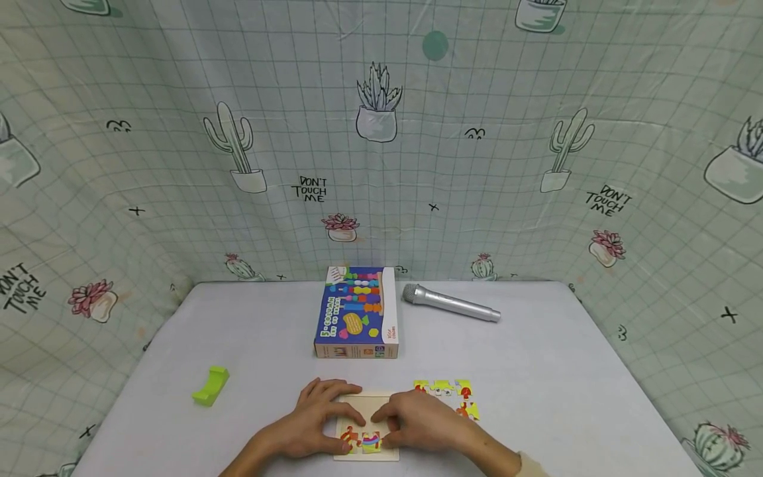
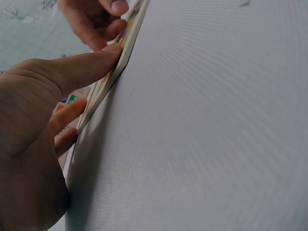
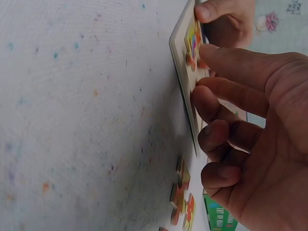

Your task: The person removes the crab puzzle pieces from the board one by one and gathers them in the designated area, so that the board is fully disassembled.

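Note:
A light wooden puzzle board (image 1: 359, 457) lies near the table's front edge. On its lower part are an orange and yellow puzzle piece (image 1: 350, 437) and a piece with a rainbow print (image 1: 371, 442). My left hand (image 1: 306, 424) spreads over the board's left side, its thumb by the orange piece and its fingers at the far left edge. From the right, my right hand (image 1: 420, 421) reaches over the board. Its thumb touches the rainbow piece, the index fingertip rests on bare wood, and the other fingers (image 3: 221, 175) curl loosely with nothing in them.
Several yellow and red puzzle pieces (image 1: 442, 389) lie just right of the board, partly behind my right hand. A blue toy box (image 1: 356, 311) and a silver microphone (image 1: 453, 303) lie farther back. A lime-green curved block (image 1: 211, 386) is at the left.

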The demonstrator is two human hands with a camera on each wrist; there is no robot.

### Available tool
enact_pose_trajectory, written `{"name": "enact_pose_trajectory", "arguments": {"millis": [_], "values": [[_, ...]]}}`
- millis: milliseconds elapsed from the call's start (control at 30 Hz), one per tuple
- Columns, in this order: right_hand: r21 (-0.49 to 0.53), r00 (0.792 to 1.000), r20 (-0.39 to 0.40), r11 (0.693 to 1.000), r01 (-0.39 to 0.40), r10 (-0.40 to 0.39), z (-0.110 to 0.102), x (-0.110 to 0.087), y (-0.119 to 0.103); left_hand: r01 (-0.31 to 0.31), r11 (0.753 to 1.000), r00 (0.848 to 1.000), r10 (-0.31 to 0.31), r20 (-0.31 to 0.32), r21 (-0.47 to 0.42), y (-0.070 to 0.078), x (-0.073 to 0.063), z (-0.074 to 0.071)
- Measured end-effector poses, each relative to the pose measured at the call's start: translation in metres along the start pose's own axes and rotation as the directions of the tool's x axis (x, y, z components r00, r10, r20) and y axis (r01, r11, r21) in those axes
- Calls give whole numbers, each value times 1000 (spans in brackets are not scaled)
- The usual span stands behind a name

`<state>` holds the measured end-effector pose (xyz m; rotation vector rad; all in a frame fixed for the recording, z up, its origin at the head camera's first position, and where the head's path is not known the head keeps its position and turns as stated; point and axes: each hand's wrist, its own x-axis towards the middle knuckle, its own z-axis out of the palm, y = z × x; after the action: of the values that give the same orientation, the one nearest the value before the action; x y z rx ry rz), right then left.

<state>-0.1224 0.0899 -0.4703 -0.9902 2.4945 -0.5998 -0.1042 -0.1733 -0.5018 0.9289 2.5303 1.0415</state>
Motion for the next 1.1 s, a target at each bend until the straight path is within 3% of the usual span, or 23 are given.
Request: {"name": "enact_pose_trajectory", "arguments": {"millis": [500,800,1100], "values": [[27,999,9,998,50,-50,5,3,-5,-30,999,999,30,-22,25,-3,-2,1],[35,999,12,999,38,-38,5,2,-5,17,1000,999,-18,49,14,-3,-3,-5],[52,999,23,998,36,-37,6,1,-6,29,999,998,-30,54,17,-3,-3,-6]]}}
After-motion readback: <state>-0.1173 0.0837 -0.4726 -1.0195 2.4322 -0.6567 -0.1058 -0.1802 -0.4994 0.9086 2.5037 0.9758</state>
